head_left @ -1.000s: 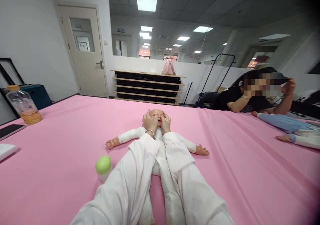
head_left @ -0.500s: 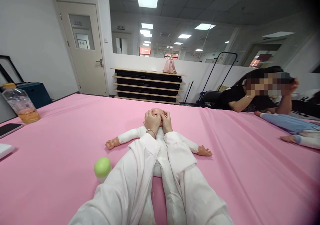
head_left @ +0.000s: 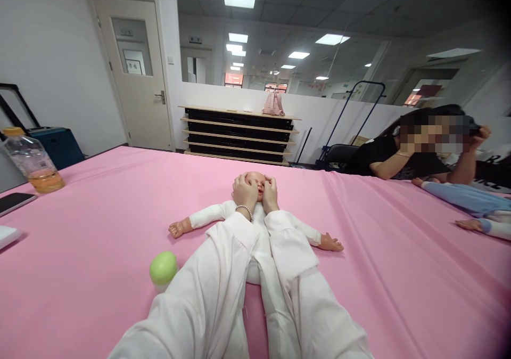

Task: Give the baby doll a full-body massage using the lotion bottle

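Doll [head_left: 262,244]: lying face-up on our pink cloth [head_left: 120,204].
Left hand [head_left: 245,191], right hand [head_left: 270,193]: curved against its head [head_left: 254,176]; whether gripping, we cannot tell.
Head risk: uneven thumb pressure could roll it sideways.

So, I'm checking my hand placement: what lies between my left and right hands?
The doll's head lies between your left hand and right hand; the head view shows part of its face in the gap.
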Motion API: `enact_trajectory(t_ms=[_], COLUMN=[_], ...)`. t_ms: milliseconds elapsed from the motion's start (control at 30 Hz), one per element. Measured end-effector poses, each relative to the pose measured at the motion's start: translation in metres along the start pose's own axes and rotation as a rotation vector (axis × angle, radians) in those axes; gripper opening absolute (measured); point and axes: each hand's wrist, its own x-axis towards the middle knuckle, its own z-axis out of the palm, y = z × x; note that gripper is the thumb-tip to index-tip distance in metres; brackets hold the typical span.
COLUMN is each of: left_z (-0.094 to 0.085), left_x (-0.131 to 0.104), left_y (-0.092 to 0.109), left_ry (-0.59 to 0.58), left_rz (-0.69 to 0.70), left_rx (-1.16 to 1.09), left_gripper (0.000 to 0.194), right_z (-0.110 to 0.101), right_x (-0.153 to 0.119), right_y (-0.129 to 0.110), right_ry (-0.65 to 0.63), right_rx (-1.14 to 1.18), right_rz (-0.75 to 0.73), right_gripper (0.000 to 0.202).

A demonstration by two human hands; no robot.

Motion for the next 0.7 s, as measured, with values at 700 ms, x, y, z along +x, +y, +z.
enact_trajectory(t_ms=[700], left_z=[-0.0005], left_x=[0.0016], left_y=[0.0], left_ry=[-0.011], left_rz=[-0.024], left_rx=[-0.025], left_gripper=[0.034], right_z=[0.002], right_x=[0.005], right_y=[0.002], right_ry=[0.026], right_rx=[0.031], right_rz=[0.003], right_gripper=[0.025])
